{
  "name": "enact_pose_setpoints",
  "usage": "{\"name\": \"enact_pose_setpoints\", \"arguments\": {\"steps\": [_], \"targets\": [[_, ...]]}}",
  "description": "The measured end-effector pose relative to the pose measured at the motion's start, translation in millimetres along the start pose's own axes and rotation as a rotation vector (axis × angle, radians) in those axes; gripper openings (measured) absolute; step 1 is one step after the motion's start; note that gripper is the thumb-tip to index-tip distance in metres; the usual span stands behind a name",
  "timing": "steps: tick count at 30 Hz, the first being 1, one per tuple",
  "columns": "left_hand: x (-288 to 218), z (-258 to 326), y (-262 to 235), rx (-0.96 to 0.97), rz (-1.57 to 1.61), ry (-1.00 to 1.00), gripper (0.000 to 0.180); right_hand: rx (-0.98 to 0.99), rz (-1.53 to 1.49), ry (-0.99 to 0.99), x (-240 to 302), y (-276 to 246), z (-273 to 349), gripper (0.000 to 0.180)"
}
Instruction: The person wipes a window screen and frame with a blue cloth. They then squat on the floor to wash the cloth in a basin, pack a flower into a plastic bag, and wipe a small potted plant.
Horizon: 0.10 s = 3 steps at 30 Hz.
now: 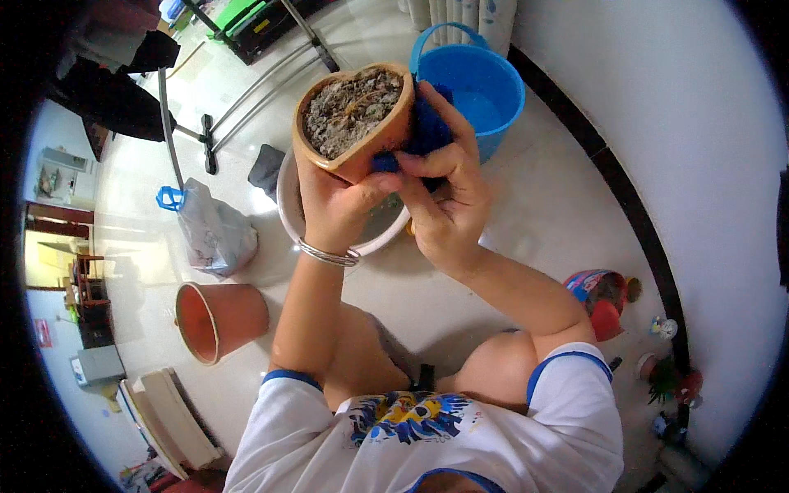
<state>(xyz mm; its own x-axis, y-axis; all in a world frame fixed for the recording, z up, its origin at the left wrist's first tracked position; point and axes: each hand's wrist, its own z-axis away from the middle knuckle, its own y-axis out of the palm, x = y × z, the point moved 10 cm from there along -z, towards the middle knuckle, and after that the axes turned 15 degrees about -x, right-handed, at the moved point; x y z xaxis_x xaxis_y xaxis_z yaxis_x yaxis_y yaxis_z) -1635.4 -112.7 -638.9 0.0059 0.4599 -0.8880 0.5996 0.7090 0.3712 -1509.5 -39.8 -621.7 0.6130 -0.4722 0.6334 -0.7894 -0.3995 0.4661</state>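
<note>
Up in front of me is a heart-shaped orange-brown flower pot (389, 138), filled with dry, crumbly grey soil (352, 111) and tilted toward me. My left hand (335, 212), with silver bangles at the wrist, grips the pot from below, thumb along its near side. A dark blue cloth (431, 123) is pinched in my right hand (450, 195) and pressed against the pot's right side. Under both hands stands a pale round basin (286, 205) holding what looks like murky water; the hands and pot cover much of it.
A blue bucket (501, 90) stands behind my right hand. To the left are an orange-brown bucket (238, 319) on its side, a plastic bag (215, 234), a grey cloth (265, 171) and metal rack bars (263, 86). At right, a colourful bag (588, 287) sits near the wall.
</note>
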Motion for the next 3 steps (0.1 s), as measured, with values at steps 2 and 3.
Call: {"name": "enact_pose_setpoints", "arguments": {"steps": [2, 3], "targets": [[5.3, 1.7, -2.3, 0.012, -0.071, -0.047, 0.094, 0.023, -0.043, 0.048, -6.2, 1.8, 0.9, 0.011], [6.2, 1.8, -2.4, 0.010, -0.069, -0.049, 0.094, 0.022, -0.109, 0.139, -17.5, 2.0, -2.9, 0.011]]}}
